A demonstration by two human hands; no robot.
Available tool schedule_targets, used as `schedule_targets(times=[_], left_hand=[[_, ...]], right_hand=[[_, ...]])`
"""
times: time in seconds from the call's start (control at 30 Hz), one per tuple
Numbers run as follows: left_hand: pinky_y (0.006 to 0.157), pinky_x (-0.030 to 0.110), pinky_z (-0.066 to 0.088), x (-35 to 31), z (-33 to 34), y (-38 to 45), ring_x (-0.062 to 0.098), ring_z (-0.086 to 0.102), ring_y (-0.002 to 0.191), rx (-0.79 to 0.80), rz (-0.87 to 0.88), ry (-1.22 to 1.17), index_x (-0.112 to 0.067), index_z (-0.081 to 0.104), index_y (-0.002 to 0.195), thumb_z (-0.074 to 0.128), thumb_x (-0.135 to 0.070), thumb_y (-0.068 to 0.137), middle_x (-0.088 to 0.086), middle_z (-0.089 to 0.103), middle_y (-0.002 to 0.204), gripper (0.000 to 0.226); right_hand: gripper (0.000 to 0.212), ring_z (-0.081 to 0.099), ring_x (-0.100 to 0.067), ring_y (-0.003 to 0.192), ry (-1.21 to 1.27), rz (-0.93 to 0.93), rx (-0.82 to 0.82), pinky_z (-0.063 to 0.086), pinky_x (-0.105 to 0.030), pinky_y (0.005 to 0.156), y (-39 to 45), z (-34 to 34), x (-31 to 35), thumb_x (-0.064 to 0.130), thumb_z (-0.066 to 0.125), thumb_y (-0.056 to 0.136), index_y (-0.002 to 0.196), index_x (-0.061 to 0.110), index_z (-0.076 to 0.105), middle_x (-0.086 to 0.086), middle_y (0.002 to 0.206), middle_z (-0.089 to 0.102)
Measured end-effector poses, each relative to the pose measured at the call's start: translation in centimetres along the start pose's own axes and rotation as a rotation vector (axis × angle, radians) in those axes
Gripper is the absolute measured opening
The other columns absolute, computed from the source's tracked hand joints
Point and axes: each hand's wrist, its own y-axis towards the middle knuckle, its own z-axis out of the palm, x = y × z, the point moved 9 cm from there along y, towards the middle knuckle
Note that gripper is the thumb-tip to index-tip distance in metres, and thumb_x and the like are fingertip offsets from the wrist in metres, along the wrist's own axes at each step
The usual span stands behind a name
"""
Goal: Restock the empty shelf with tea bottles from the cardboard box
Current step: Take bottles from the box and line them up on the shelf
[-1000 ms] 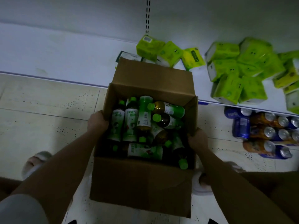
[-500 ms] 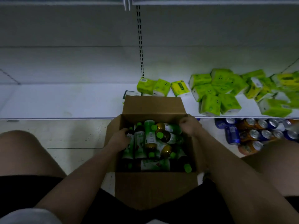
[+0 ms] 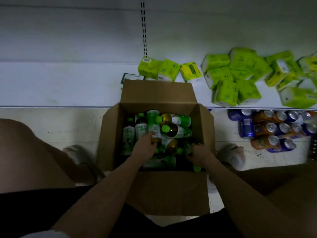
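Note:
An open cardboard box [image 3: 171, 191] stands on the floor between my knees, in front of the low white shelf [image 3: 60, 85]. Inside lie several tea bottles [image 3: 176, 120] with green caps and green labels, jumbled. My left hand [image 3: 145, 147] is inside the box, its fingers curled around a bottle in the middle of the pile. My right hand [image 3: 199, 156] is down in the box's right near corner, its fingers closed on a bottle whose green cap [image 3: 197, 168] sticks out below the hand. The shelf's left part holds nothing.
Green tissue packs [image 3: 229, 78] lie heaped on the right part of the shelf, a few more [image 3: 159, 69] behind the box. Blue and orange drink cans [image 3: 274, 131] lie on the floor at the right. My feet in light slippers [image 3: 231, 155] flank the box.
Both hands left the box's flaps and went down into the bottles. The right hand moved from the far right corner toward the near right corner. The view tilted lower.

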Motion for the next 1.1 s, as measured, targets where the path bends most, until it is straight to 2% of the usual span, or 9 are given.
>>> schedule_targets(times=[0.1, 0.27, 0.43, 0.7, 0.83, 0.9, 0.97, 1.03, 1.1], left_hand=[[0.092, 0.033, 0.048, 0.5, 1.8, 0.5, 0.027, 0.056, 0.115, 0.052, -0.007, 0.004, -0.016, 0.047, 0.135, 0.052, -0.015, 0.094, 0.010, 0.058, 0.130, 0.041], [0.087, 0.027, 0.045, 0.1, 1.9, 0.3, 0.025, 0.057, 0.114, 0.084, 0.024, 0.008, -0.019, 0.052, 0.130, 0.052, -0.011, 0.093, 0.007, 0.061, 0.126, 0.038], [0.086, 0.026, 0.044, -3.3, -0.2, -0.1, 0.024, 0.055, 0.115, 0.155, 0.151, 0.076, -0.020, 0.047, 0.137, 0.057, -0.015, 0.092, 0.007, 0.056, 0.130, 0.046], [0.104, 0.027, 0.030, -9.8, 1.0, -3.2, 0.012, 0.037, 0.130, 0.262, 0.408, 0.042, -0.027, 0.030, 0.145, 0.080, -0.042, 0.069, -0.004, 0.040, 0.145, 0.093], [0.096, 0.030, 0.042, -7.8, -0.4, -3.4, 0.014, 0.051, 0.120, 0.140, 0.355, -0.017, -0.028, 0.030, 0.141, 0.082, -0.043, 0.062, -0.005, 0.053, 0.135, 0.095], [0.090, 0.027, 0.042, -6.3, -1.5, -3.5, 0.015, 0.055, 0.117, 0.091, 0.352, -0.033, -0.028, 0.037, 0.137, 0.082, -0.040, 0.063, -0.009, 0.057, 0.127, 0.088], [0.088, 0.026, 0.041, -4.6, -2.8, -3.5, 0.015, 0.057, 0.113, 0.006, 0.282, -0.128, -0.025, 0.043, 0.132, 0.084, -0.031, 0.063, -0.009, 0.060, 0.119, 0.080], [0.090, 0.028, 0.042, -2.6, -4.0, -3.4, 0.013, 0.056, 0.110, -0.095, 0.154, -0.278, -0.022, 0.045, 0.130, 0.085, -0.023, 0.065, -0.004, 0.061, 0.118, 0.076], [0.088, 0.026, 0.045, -1.1, -4.8, -3.1, 0.013, 0.057, 0.107, -0.153, 0.070, -0.437, -0.020, 0.046, 0.128, 0.086, -0.018, 0.065, -0.004, 0.061, 0.116, 0.074]], right_hand=[[0.061, 0.048, -0.033, 0.121, -0.254, 0.025, 0.026, 0.041, -0.039, 0.096, 0.5, 1.9, 0.4, 0.047, 0.051, 0.093, 0.138, 0.008, 0.037, -0.015, 0.132, 0.054], [0.035, 0.054, -0.029, 0.112, -0.376, -0.018, -0.033, 0.042, -0.035, 0.088, 0.7, 1.5, 1.6, 0.033, 0.057, 0.090, 0.117, 0.011, 0.053, -0.011, 0.119, 0.061], [0.034, 0.064, -0.016, 0.071, -0.051, -0.028, 0.116, 0.053, -0.029, 0.058, -1.1, -4.1, 1.3, 0.039, 0.074, 0.073, 0.093, 0.014, 0.063, -0.003, 0.086, 0.068], [0.047, 0.065, -0.011, 0.078, 0.262, -0.197, 0.163, 0.054, -0.024, 0.053, -6.1, -11.8, 6.0, 0.032, 0.076, 0.069, 0.113, 0.032, 0.061, 0.004, 0.095, 0.066], [0.027, 0.063, -0.007, 0.084, 0.440, -0.399, 0.141, 0.053, -0.017, 0.053, -6.7, -11.3, 10.9, 0.033, 0.073, 0.072, 0.088, 0.052, 0.062, 0.017, 0.097, 0.064], [0.022, 0.061, -0.008, 0.099, 0.615, -0.404, 0.170, 0.059, -0.022, 0.067, -6.2, -10.4, 11.2, 0.039, 0.066, 0.083, 0.104, 0.046, 0.063, 0.015, 0.113, 0.061], [0.040, 0.059, -0.014, 0.110, 0.934, -0.306, 0.196, 0.061, -0.032, 0.077, -4.9, -10.0, 10.1, 0.049, 0.057, 0.090, 0.125, 0.029, 0.059, 0.006, 0.126, 0.058], [0.047, 0.064, -0.021, 0.105, 1.180, -0.164, 0.119, 0.061, -0.035, 0.072, -3.3, -10.4, 8.1, 0.053, 0.049, 0.093, 0.126, 0.020, 0.058, -0.003, 0.119, 0.064], [0.036, 0.066, -0.021, 0.095, 1.171, -0.050, -0.045, 0.060, -0.035, 0.072, -1.8, -11.0, 5.6, 0.047, 0.049, 0.095, 0.112, 0.019, 0.064, -0.004, 0.105, 0.068]])
